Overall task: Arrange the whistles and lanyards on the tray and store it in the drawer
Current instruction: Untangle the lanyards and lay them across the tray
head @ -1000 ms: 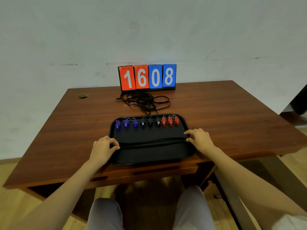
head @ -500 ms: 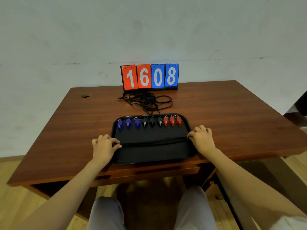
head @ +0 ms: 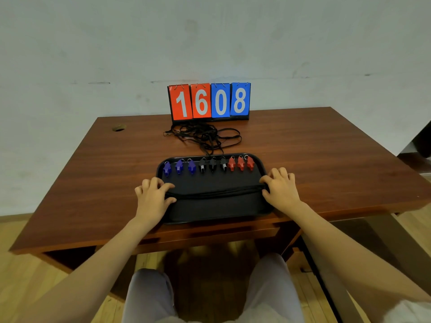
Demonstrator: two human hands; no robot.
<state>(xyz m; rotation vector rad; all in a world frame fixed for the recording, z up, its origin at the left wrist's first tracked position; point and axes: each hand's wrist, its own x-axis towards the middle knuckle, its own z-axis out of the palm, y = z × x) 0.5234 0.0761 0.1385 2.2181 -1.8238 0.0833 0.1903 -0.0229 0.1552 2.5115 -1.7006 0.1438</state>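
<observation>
Whistles [head: 207,164] line the far side of the tray [head: 210,214], near the surface's [head: 326,159] front edge. Left hand [head: 152,198] and right hand [head: 281,190], fingers curled, pinch one lanyard [head: 214,194] taut across it; an uneven tug could scatter the row.

Nine whistles [head: 212,164], one tray [head: 210,208], one scoreboard [head: 210,101].
</observation>
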